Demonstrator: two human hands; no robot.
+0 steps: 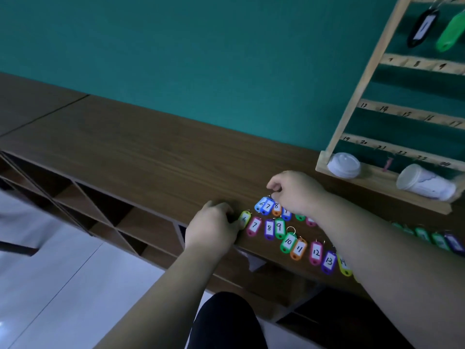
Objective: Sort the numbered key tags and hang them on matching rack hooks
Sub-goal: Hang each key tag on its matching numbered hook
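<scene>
Two rows of coloured numbered key tags lie on the brown counter (141, 147). The near row runs from a yellow tag (244, 219) past pink 7 (254, 225), purple 8 (269, 228) and green 9 (279, 227) to 10, 11, 12, 13. My left hand (214, 227) rests at the counter's front edge, its fingers touching the yellow tag. My right hand (295, 191) pinches the ring of the blue tag 7 (267, 206) at the far row's left end. The wooden rack (372, 71) with numbered hook rails leans at the right; a black tag (424, 26) and a green tag (451, 31) hang near its top.
Two white lidded cups (344, 165) (422, 181) lie on the rack's bottom ledge. More green and purple tags (439, 239) lie on the counter right of my forearm. A teal wall stands behind. Open shelf compartments (100, 202) sit under the counter, above a pale floor.
</scene>
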